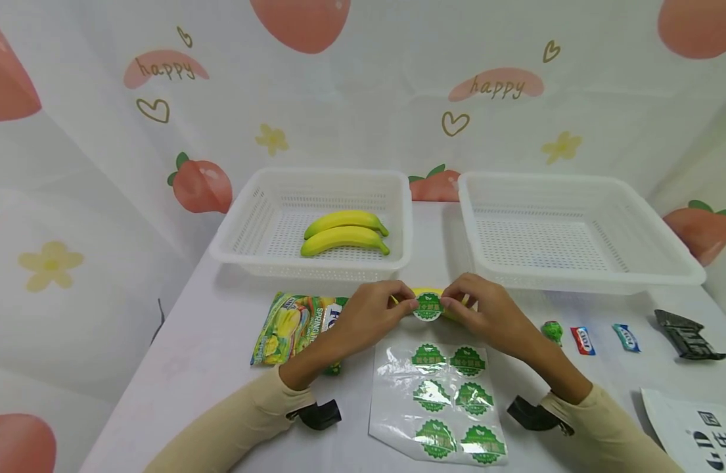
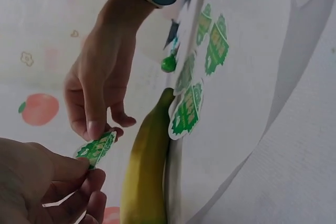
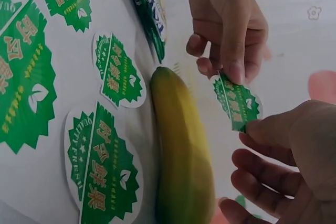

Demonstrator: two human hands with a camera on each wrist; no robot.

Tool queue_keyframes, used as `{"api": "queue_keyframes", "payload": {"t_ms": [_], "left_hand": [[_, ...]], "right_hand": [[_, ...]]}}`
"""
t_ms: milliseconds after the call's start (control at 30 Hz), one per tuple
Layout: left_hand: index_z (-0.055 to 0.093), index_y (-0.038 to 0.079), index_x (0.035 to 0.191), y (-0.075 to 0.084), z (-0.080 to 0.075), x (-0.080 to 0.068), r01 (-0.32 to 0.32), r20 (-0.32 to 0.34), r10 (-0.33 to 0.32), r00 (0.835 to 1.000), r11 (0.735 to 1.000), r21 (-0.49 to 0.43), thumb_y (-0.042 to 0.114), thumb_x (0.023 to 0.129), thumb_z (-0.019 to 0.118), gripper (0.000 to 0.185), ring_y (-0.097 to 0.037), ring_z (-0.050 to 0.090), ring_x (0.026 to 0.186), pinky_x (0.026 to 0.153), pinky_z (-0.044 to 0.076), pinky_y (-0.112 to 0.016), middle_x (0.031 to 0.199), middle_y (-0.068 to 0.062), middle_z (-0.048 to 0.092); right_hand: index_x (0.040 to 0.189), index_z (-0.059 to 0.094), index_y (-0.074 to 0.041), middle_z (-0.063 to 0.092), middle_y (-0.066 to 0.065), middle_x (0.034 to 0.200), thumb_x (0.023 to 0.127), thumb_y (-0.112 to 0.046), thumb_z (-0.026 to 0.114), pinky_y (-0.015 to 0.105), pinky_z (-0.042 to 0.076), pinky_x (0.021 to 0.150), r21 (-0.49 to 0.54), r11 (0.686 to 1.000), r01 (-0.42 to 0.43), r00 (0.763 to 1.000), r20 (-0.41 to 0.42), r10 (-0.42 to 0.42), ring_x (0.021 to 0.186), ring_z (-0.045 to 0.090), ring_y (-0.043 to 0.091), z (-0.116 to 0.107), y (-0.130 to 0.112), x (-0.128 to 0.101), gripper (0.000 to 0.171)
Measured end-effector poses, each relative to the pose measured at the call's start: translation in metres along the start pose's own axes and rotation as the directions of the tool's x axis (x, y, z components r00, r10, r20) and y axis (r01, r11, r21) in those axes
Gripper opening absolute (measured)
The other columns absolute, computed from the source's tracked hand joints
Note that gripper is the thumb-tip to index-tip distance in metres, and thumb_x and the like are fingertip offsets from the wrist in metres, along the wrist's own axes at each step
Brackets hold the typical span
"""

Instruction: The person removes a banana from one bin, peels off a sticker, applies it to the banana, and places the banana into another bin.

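A round green-and-white sticker [image 1: 429, 306] is held up between both hands. My left hand [image 1: 368, 315] pinches its left edge between thumb and finger, and my right hand [image 1: 494, 316] pinches the right edge. Just beneath and behind it a yellow banana [image 3: 181, 145] lies on the table, partly hidden in the head view by the sticker and fingers. Both wrist views show the sticker apart from the banana. Nearer to me lies a glossy sheet [image 1: 392, 401] bearing several more of these green stickers.
Two bananas [image 1: 345, 238] lie in the left white basket [image 1: 315, 266]; the right basket [image 1: 587, 281] stands beside it. A green-and-yellow snack bag [image 1: 288, 322] is left of my hands. Small wrapped candies [image 1: 583, 340], a black packet [image 1: 688, 335] and a printed white bag [image 1: 676, 420] lie right.
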State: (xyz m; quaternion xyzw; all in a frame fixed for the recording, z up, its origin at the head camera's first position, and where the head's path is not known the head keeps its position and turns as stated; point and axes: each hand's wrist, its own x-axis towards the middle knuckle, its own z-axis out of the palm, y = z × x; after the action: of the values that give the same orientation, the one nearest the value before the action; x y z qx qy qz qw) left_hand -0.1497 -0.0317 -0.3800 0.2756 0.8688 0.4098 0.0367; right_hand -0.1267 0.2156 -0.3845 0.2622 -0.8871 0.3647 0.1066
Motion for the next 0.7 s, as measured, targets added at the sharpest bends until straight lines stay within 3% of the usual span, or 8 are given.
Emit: {"api": "queue_keyframes", "payload": {"t_ms": [133, 233, 300, 433, 700], "left_hand": [[0.078, 0.011, 0.119, 0.000, 0.006, 0.005, -0.045, -0.021, 0.047, 0.999, 0.994, 0.103, 0.027, 0.102, 0.074, 0.024, -0.018, 0.064, 0.103, 0.089, 0.054, -0.033, 0.114, -0.001, 0.074], [0.073, 0.010, 0.130, -0.001, 0.010, 0.008, -0.091, -0.013, 0.095, 0.995, 0.977, 0.194, 0.029, 0.101, 0.075, 0.035, -0.026, 0.062, 0.123, 0.105, 0.051, -0.042, 0.131, -0.005, 0.071], [0.070, 0.010, 0.136, -0.001, 0.013, 0.010, -0.108, 0.000, 0.111, 0.994, 0.965, 0.239, 0.031, 0.101, 0.075, 0.041, -0.028, 0.059, 0.131, 0.109, 0.049, -0.048, 0.138, -0.006, 0.069], [0.067, 0.011, 0.141, -0.001, 0.018, 0.014, -0.096, 0.012, 0.096, 0.995, 0.954, 0.284, 0.035, 0.100, 0.075, 0.048, -0.027, 0.058, 0.135, 0.106, 0.049, -0.052, 0.143, -0.004, 0.068], [0.070, 0.014, 0.136, -0.003, 0.025, 0.018, -0.072, 0.007, 0.074, 0.997, 0.950, 0.303, 0.033, 0.100, 0.075, 0.041, -0.023, 0.064, 0.127, 0.098, 0.052, -0.047, 0.132, -0.002, 0.073]], "right_hand": [[0.096, 0.072, -0.012, 0.070, -0.003, 0.102, 0.101, -0.009, 0.072, 0.033, 0.056, 0.080, 0.003, 0.998, -0.060, 0.998, 0.004, 0.060, 0.096, 0.062, 0.014, 0.002, 0.005, 0.000, 0.006], [0.097, 0.072, -0.012, 0.070, 0.000, 0.105, 0.102, -0.011, 0.071, 0.035, 0.056, 0.083, -0.008, 0.995, -0.100, 0.995, 0.011, 0.100, 0.101, 0.060, 0.018, 0.004, 0.007, 0.001, 0.006], [0.097, 0.072, -0.012, 0.070, 0.002, 0.107, 0.102, -0.012, 0.071, 0.035, 0.055, 0.082, -0.016, 0.993, -0.117, 0.993, 0.012, 0.117, 0.102, 0.060, 0.019, 0.005, 0.008, 0.001, 0.006], [0.097, 0.073, -0.010, 0.070, 0.003, 0.107, 0.102, -0.014, 0.072, 0.033, 0.053, 0.078, -0.023, 0.990, -0.140, 0.990, 0.010, 0.140, 0.100, 0.059, 0.020, 0.006, 0.010, 0.001, 0.006], [0.097, 0.074, -0.010, 0.069, 0.004, 0.105, 0.102, -0.016, 0.072, 0.027, 0.048, 0.072, -0.032, 0.983, -0.182, 0.983, 0.014, 0.183, 0.095, 0.059, 0.020, 0.006, 0.012, 0.001, 0.008]]}}
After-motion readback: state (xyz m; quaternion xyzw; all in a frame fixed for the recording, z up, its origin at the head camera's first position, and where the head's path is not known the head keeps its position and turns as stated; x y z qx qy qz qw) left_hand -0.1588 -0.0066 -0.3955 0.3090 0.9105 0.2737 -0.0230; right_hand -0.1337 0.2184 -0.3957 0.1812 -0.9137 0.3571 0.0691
